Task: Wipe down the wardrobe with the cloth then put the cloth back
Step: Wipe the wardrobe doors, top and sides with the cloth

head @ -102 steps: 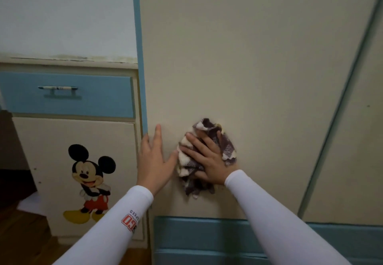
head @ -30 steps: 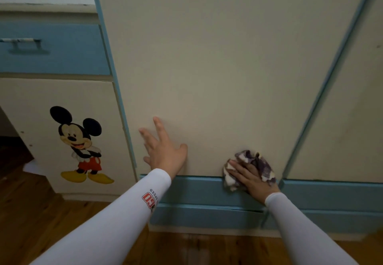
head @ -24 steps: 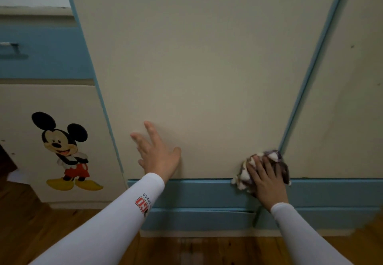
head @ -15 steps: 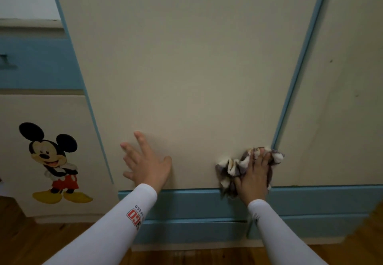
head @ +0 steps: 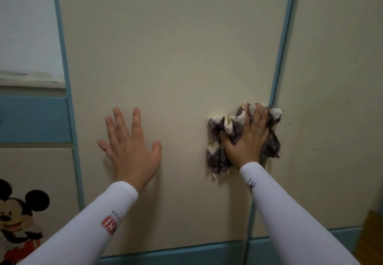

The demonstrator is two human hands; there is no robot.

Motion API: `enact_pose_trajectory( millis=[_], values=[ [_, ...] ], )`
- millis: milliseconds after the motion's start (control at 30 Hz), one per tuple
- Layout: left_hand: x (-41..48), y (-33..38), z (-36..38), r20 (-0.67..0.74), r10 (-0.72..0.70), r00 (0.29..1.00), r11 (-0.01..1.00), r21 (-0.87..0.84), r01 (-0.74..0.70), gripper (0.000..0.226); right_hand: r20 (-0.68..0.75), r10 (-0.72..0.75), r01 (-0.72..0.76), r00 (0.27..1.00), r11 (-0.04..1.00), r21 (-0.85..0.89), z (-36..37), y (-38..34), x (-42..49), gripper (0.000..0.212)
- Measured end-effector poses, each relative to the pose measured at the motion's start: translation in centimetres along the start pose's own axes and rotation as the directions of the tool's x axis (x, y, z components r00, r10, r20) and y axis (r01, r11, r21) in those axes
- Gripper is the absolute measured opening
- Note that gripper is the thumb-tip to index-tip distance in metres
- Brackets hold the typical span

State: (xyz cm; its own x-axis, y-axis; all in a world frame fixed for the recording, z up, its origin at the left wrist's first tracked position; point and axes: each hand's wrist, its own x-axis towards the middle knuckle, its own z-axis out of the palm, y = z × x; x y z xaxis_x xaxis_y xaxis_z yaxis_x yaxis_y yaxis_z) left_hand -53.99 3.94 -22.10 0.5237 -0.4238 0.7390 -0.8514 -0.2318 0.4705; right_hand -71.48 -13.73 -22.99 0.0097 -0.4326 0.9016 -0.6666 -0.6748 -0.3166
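The wardrobe's cream door panel fills most of the view, framed by blue trim. My right hand presses a crumpled purple-and-white cloth flat against the door, right beside the blue vertical strip at the panel's right edge. The cloth bunches out to the left of and below my palm. My left hand rests flat on the same panel, fingers spread, holding nothing, about a hand's width left of the cloth.
A second cream door continues to the right of the strip. To the left stands a low cabinet with a blue drawer and a cartoon mouse sticker. Blue base trim runs along the bottom; wooden floor shows at the far right.
My right hand has slid the cloth up from the blue base trim along the strip to mid-panel. My left hand has moved up with it and stays flat on the door.
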Motion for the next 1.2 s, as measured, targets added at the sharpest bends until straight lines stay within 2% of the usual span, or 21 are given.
enact_pose_trajectory(
  millis=[67, 200, 467, 600, 800, 900, 1000, 1133, 1200],
  values=[
    [1.2, 0.6, -0.3, -0.018, 0.064, 0.998, 0.998, 0.002, -0.064, 0.081, -0.052, -0.028, 0.027, 0.998, 1.000, -0.013, -0.8, -0.8, 3.0, 0.085],
    [3.9, 2.5, -0.1, -0.083, 0.281, 0.956, 0.959, 0.046, -0.278, 0.076, -0.137, -0.022, 0.021, 0.990, 1.000, -0.003, -2.0, -2.8, 8.2, 0.087],
    [10.5, 9.6, -0.9, -0.204, 0.508, 0.837, 0.860, 0.075, -0.504, 0.069, -0.139, -0.044, 0.036, 0.989, 0.998, -0.053, -4.5, -6.0, 17.0, 0.092],
    [14.5, 12.8, -2.6, -0.243, 0.535, 0.809, 0.839, 0.037, -0.543, 0.067, -0.152, -0.072, 0.063, 0.986, 0.996, -0.062, -5.8, -8.0, 21.7, 0.091],
    [21.1, 17.3, -6.6, -0.291, 0.581, 0.760, 0.783, -0.053, -0.619, 0.065, -0.250, -0.151, 0.136, 0.956, 0.988, -0.075, -6.1, -12.0, 26.7, 0.087],
    [25.2, 19.8, -9.4, -0.291, 0.566, 0.772, 0.779, -0.117, -0.616, 0.063, -0.223, -0.203, 0.192, 0.953, 0.979, -0.069, -6.7, -14.3, 30.3, 0.082],
    [28.3, 22.0, -11.7, -0.281, 0.562, 0.778, 0.782, -0.125, -0.610, 0.063, -0.191, -0.248, 0.233, 0.950, 0.967, -0.099, -7.4, -16.4, 33.5, 0.069],
    [31.9, 25.1, -14.9, -0.262, 0.565, 0.782, 0.780, -0.137, -0.610, 0.063, -0.149, -0.278, 0.254, 0.949, 0.953, -0.163, -8.9, -19.1, 38.4, 0.067],
    [34.6, 26.9, -16.9, -0.248, 0.556, 0.794, 0.788, -0.147, -0.598, 0.062, -0.136, -0.249, 0.234, 0.959, 0.965, -0.116, -10.2, -20.5, 41.9, 0.067]
  ],
)
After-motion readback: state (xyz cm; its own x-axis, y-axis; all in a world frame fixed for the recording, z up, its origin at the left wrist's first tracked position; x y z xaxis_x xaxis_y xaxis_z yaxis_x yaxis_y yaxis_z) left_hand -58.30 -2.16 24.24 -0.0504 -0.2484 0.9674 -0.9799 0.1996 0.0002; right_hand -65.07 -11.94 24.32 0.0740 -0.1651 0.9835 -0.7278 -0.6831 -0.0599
